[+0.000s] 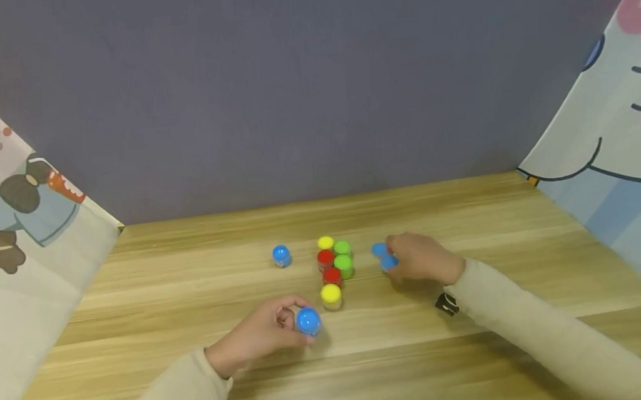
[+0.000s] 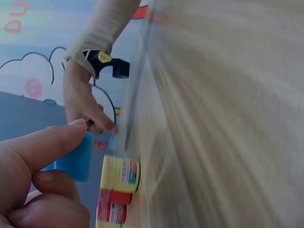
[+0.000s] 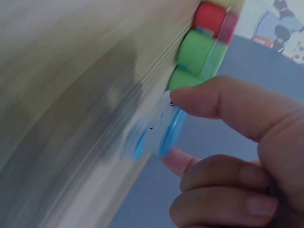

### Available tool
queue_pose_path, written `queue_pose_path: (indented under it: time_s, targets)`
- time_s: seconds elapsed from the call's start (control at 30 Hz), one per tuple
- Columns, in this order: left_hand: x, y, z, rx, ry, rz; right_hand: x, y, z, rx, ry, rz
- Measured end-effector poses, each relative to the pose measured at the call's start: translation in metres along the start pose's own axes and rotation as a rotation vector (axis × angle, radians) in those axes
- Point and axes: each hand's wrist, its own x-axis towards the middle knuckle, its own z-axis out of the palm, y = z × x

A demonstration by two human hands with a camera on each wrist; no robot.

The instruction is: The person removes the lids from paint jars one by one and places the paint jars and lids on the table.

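My left hand (image 1: 260, 333) holds a small tub with a blue lid (image 1: 308, 321) between thumb and fingertips, lifted over the front of the table. In the left wrist view the tub shows as a blue shape (image 2: 76, 161) partly covered by the fingers. Farther right, my right hand (image 1: 422, 259) pinches another blue-lidded tub (image 1: 389, 262), its pale side showing in the right wrist view. A second blue disc (image 1: 379, 250) lies beside it. Between the hands stands a group of tubs with yellow (image 1: 330, 294), red (image 1: 331, 276) and green lids (image 1: 343, 263).
One more blue-lidded tub (image 1: 281, 256) stands left of the group. The wood-grain table (image 1: 190, 267) meets a dark grey wall (image 1: 311, 87) behind, with cartoon-printed cloths (image 1: 8, 187) at both sides. Black wrist devices (image 1: 447, 303) sit at the sleeves.
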Motion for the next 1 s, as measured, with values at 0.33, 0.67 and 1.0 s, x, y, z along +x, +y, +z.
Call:
queue_pose_path:
  time_s: [0.33,0.67,1.0]
  targets:
    - [0.004,-0.008,-0.028,0.021,0.103,0.019,0.013,0.022,-0.004,0.016,0.000,0.065]
    - [0.011,-0.021,-0.055,0.014,0.247,-0.046,0.015,0.027,-0.008,-0.013,-0.026,0.089]
    - [0.021,-0.029,-0.077,-0.005,0.311,-0.103,0.015,0.030,-0.004,-0.052,-0.007,0.068]
